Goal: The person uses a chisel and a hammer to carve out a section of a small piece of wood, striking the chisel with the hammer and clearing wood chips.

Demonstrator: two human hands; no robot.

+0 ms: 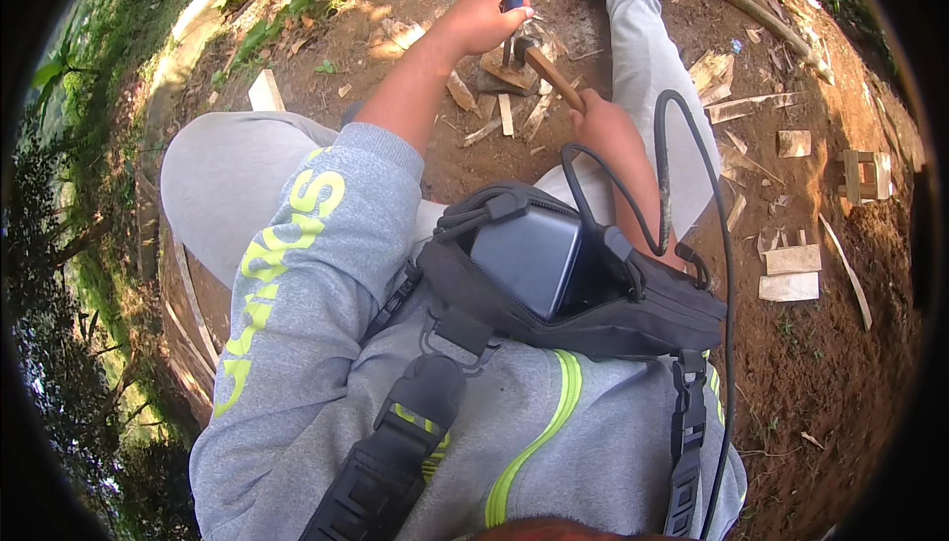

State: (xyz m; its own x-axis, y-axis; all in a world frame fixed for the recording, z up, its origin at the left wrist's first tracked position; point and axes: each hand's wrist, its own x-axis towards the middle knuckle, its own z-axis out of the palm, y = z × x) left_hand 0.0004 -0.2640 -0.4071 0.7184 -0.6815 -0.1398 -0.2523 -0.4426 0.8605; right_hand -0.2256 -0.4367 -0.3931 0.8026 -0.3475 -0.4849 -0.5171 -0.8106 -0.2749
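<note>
Ahead of me, my left hand (481, 19) is closed around the dark handle of a chisel (512, 0), its butt end pale and pointing up. The chisel stands roughly upright, with its lower part over a small block of wood (507, 73) on the ground; the tip is too small to make out. My right hand (605, 124) grips the wooden handle of a hammer (554, 79). The dark hammer head is close beside the chisel's shaft, below my left hand; I cannot tell whether they touch.
Wood chips and a narrow offcut (506, 114) lie around the block. My outstretched leg (647, 57) is to the right. Farther right are small wooden pieces (791, 274), a block (794, 144) and a stick (845, 269). A black bag (613, 319) with a cable hangs at my chest.
</note>
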